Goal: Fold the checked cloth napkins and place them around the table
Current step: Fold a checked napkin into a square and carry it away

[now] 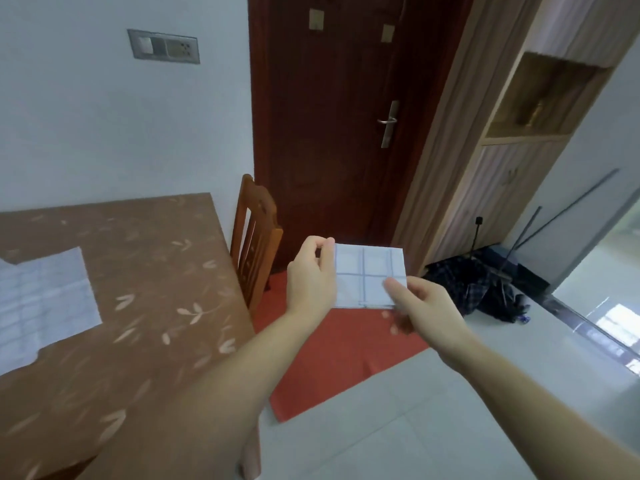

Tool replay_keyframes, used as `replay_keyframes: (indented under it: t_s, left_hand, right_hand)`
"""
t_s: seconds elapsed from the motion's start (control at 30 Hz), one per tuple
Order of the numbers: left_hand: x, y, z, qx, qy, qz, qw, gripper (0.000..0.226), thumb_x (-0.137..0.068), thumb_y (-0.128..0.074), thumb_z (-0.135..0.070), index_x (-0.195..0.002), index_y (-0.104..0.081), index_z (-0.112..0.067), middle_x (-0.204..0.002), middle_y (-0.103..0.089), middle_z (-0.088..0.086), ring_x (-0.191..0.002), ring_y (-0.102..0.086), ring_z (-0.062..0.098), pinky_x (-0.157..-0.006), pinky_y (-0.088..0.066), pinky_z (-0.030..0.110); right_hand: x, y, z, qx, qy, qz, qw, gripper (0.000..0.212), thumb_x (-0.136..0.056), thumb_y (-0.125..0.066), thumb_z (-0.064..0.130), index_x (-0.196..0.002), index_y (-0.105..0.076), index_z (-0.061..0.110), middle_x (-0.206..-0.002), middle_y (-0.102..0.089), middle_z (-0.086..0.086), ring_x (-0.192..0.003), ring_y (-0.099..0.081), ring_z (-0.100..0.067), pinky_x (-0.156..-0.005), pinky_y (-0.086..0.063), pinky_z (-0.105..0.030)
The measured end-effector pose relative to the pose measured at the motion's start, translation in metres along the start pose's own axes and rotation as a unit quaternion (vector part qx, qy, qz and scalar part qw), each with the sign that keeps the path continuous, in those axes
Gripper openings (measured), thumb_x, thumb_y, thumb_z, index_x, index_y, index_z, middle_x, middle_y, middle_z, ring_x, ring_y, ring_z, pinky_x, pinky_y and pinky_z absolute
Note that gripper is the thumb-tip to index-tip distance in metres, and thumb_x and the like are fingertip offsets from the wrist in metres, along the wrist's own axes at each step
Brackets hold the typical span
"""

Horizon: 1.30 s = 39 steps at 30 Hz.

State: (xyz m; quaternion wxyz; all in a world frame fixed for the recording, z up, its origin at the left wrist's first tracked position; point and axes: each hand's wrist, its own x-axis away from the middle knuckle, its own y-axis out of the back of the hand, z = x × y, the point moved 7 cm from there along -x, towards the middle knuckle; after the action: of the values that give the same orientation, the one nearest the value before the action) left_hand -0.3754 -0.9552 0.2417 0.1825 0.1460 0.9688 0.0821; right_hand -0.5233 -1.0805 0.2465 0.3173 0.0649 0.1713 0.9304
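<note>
Folded napkin (369, 277) hangs mid-air, long axis nine-to-three, left grip (311, 271) pinching its eleven o'clock corner, right grip (426, 306) pinching at five, and the surface (145, 271) lies at nine, nearer the left.

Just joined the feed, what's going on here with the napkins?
A person holds a folded checked napkin in the air with both hands. The left hand pinches its upper left edge, the right hand its lower right corner. It is off the table, above the red mat near the chair. More checked cloth lies flat on the table, not yet folded.
</note>
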Motion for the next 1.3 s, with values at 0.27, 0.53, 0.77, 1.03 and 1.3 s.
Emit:
replay_keyframes:
  t_s: [0.27,0.53,0.77,1.03,1.3]
  left_hand:
    - [-0.097,-0.052,0.034,0.065,0.105,0.046,0.991,0.026,-0.095,-0.058,-0.037,-0.090,-0.064,-0.013,-0.079,-0.065,-0.007,-0.065,-0.061,-0.002,-0.055,-0.046,0.010]
    - [-0.161,-0.087,0.079,0.038,0.226,0.122,0.966,0.019,-0.095,-0.061,-0.031,-0.089,-0.066,-0.014,-0.064,-0.069,-0.003,-0.052,-0.063,0.010,-0.053,-0.042,0.021]
    - [-0.194,-0.044,0.131,0.078,0.281,-0.133,0.947,0.017,-0.096,-0.061,-0.027,-0.085,-0.066,-0.015,-0.063,-0.066,0.002,-0.044,-0.057,0.010,-0.046,-0.037,0.020]
    - [-0.220,0.018,0.234,0.098,0.343,-0.255,0.899,0.014,-0.098,-0.055,-0.020,-0.085,-0.060,-0.014,-0.070,-0.065,0.000,-0.051,-0.058,0.014,-0.047,-0.036,0.022]
    - [-0.235,0.037,0.317,0.114,0.444,-0.296,0.838,0.010,-0.089,-0.064,-0.017,-0.096,-0.063,-0.008,-0.085,-0.072,0.005,-0.057,-0.063,0.010,-0.050,-0.040,0.019]
  right_hand:
    - [-0.140,0.009,0.005,-0.028,0.029,0.061,0.997,0.017,-0.097,-0.058,0.019,-0.093,-0.073,0.013,-0.055,-0.060,0.001,-0.043,-0.047,-0.009,-0.049,-0.041,-0.017]
    - [-0.308,0.000,-0.021,-0.190,-0.032,0.125,0.973,0.031,-0.093,-0.062,0.028,-0.064,-0.059,0.019,-0.055,-0.046,0.004,-0.052,-0.041,-0.011,-0.050,-0.031,-0.022]
    - [-0.351,-0.124,-0.024,-0.098,-0.075,0.391,0.912,0.013,-0.095,-0.058,0.010,-0.107,-0.061,0.015,-0.090,-0.073,-0.007,-0.074,-0.073,-0.018,-0.063,-0.057,-0.029]
    - [-0.415,-0.250,-0.012,0.065,0.004,0.456,0.888,0.020,-0.093,-0.052,0.001,-0.108,-0.061,0.009,-0.084,-0.068,-0.011,-0.057,-0.066,-0.014,-0.056,-0.056,-0.029]
    - [-0.485,-0.360,-0.031,0.122,-0.046,0.469,0.873,0.021,-0.096,-0.048,0.004,-0.112,-0.059,0.009,-0.098,-0.067,-0.013,-0.076,-0.068,-0.018,-0.061,-0.056,-0.027]
